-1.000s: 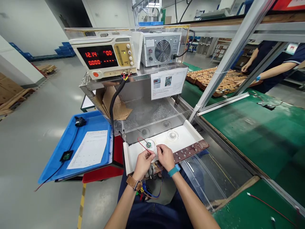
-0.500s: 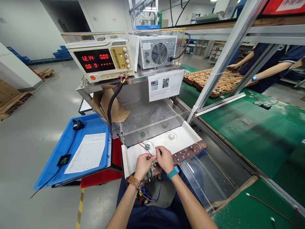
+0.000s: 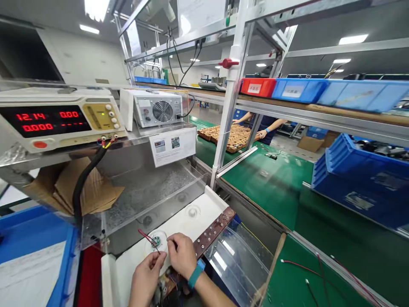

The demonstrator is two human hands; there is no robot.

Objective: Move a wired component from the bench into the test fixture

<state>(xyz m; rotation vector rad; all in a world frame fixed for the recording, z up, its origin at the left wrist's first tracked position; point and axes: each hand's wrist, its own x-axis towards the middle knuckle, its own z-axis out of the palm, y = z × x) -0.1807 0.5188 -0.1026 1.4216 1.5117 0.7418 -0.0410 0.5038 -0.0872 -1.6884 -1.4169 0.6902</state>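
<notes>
A small round green circuit board point(image 3: 156, 242) sits in a clear round holder on the white fixture point(image 3: 179, 224). Red and dark wires point(image 3: 144, 233) come off the board. My left hand point(image 3: 147, 276) pinches a thin dark wire just below the board. Beside it, my right hand point(image 3: 182, 255) is closed, thumb against forefinger, close to the holder's right edge; whatever lies between those fingertips is too small to make out. A second clear round holder point(image 3: 192, 212) is farther along the fixture. Under my hands runs a brown strip point(image 3: 214, 231) with metal studs.
A power supply point(image 3: 60, 119) with red digits stands on the metal shelf at left, a grey fan unit point(image 3: 159, 108) beside it. Blue tray point(image 3: 68, 260) lower left. Loose wires point(image 3: 303, 266) lie on the green bench. A co-worker point(image 3: 266, 125) handles a wooden board point(image 3: 233, 136) beyond.
My view has swung right and up, bringing blue and red bins into sight. Both hands stay by the round board, the left still pinching a wire.
</notes>
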